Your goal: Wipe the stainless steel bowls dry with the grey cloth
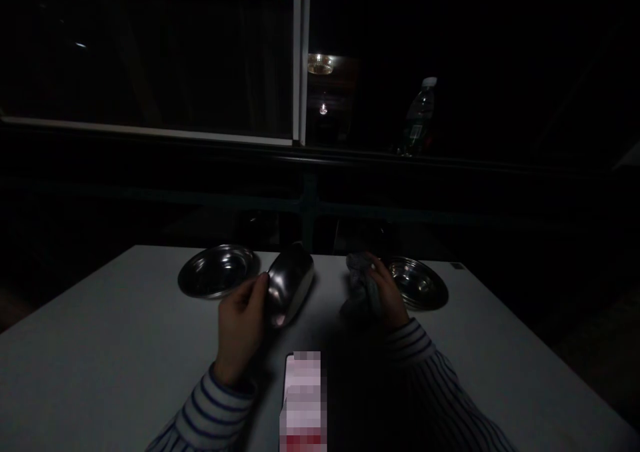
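Note:
My left hand (241, 329) is closed on the rim of a shiny metal bowl (290, 285), which is tipped on its side above the white table. In my right hand (387, 292) is a bunched grey cloth (361, 285), held a short way to the right of the bowl and apart from it. A metal dish (217, 272) lies on the table beyond my left hand. Another metal dish (420, 283) rests just right of my right hand, partly hidden by it.
The white table (125, 345) holds a phone with a lit, blurred screen (303, 399) near its front. Past the table, a plastic bottle (420, 115) with a white cap stands by a window frame (300, 59). The surroundings are very dark.

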A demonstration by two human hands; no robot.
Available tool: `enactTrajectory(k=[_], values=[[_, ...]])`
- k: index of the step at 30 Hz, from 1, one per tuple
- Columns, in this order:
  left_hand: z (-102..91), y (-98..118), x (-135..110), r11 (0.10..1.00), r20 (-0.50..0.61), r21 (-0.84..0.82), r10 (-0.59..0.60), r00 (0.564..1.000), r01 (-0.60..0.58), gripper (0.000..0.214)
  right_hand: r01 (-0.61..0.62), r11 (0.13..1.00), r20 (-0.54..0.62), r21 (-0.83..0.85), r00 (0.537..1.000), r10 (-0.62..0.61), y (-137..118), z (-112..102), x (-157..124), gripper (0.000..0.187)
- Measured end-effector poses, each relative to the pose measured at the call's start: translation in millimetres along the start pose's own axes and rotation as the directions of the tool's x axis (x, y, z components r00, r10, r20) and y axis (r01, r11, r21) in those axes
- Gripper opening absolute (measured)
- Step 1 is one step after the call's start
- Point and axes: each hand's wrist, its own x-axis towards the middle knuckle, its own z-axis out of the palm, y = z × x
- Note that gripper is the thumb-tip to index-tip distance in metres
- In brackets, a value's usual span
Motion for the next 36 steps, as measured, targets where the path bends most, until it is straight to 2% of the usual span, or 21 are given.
enactTrajectory(k=[3, 6, 9, 13, 15, 20, 23, 25, 27, 28, 30, 31, 32, 33, 34, 36], values=[[6.4, -10, -1, 0.993, 0.065, 0.069, 0.087, 0.994, -0.091, 0.024, -0.089, 0.987, 0.0, 0.134, 0.996, 0.089, 3, -12, -3, 0.03], [13.4, -21, -4, 0.993, 0.114, 0.042, 0.108, 0.988, -0.114, 0.02, -0.136, 0.966, 0.1, 0.221, 0.988, 0.116, 3, -21, -9, 0.033], [20.4, -29, -10, 0.994, 0.168, -0.042, 0.106, 0.98, -0.101, 0.014, -0.071, 0.98, 0.196, 0.186, 0.98, 0.034, 3, -29, -18, 0.046], [30.8, -36, -18, 0.985, 0.277, -0.157, 0.112, 0.954, -0.071, 0.01, -0.068, 0.99, 0.213, 0.122, 0.976, 0.04, 3, -35, -24, 0.057], [36.7, -42, -21, 0.984, 0.349, -0.12, 0.167, 0.922, -0.132, 0.011, -0.058, 0.99, 0.208, 0.131, 0.978, 0.03, 2, -36, -24, 0.055], [50.1, -59, -30, 0.926, 0.547, 0.102, 0.252, 0.798, -0.363, 0.022, 0.037, 0.993, 0.193, 0.114, 0.979, -0.059, -3, -35, -25, 0.046], [53.7, -67, -34, 0.887, 0.615, 0.168, 0.247, 0.749, -0.43, 0.023, 0.063, 0.995, 0.191, 0.078, 0.978, -0.078, -5, -35, -25, 0.043], [53.9, -69, -35, 0.884, 0.64, 0.18, 0.229, 0.733, -0.433, 0.022, 0.064, 0.994, 0.186, 0.089, 0.979, -0.08, -5, -34, -25, 0.043], [53.6, -67, -36, 0.92, 0.617, 0.139, 0.209, 0.758, -0.367, 0.025, 0.048, 0.992, 0.199, 0.114, 0.977, -0.07, -4, -32, -26, 0.041], [53.7, -63, -37, 0.955, 0.589, 0.087, 0.182, 0.788, -0.285, 0.029, 0.044, 0.992, 0.211, 0.118, 0.975, -0.068, -3, -30, -26, 0.039], [55.1, -51, -39, 0.996, 0.536, -0.087, 0.058, 0.842, -0.013, 0.035, 0.076, 0.994, 0.242, 0.081, 0.966, -0.094, -1, -22, -29, 0.036], [56.2, -43, -40, 0.966, 0.533, -0.194, -0.044, 0.845, 0.173, 0.039, 0.109, 0.992, 0.251, 0.057, 0.961, -0.12, 0, -17, -30, 0.034], [57.2, -34, -41, 0.891, 0.549, -0.285, -0.15, 0.822, 0.353, 0.043, 0.153, 0.988, 0.261, 0.027, 0.953, -0.155, 1, -12, -32, 0.032], [57.8, -25, -42, 0.809, 0.537, -0.368, -0.218, 0.815, 0.459, 0.045, 0.207, 0.978, 0.279, -0.008, 0.94, -0.196, 1, -7, -34, 0.03], [57.6, -16, -43, 0.743, 0.542, -0.425, -0.249, 0.803, 0.517, 0.046, 0.268, 0.962, 0.303, -0.042, 0.921, -0.243, 1, -1, -36, 0.028], [54.0, -2, -44, 0.661, 0.607, -0.459, -0.254, 0.753, 0.593, 0.048, 0.42, 0.899, 0.392, -0.125, 0.853, -0.345, -1, 8, -40, 0.028]])
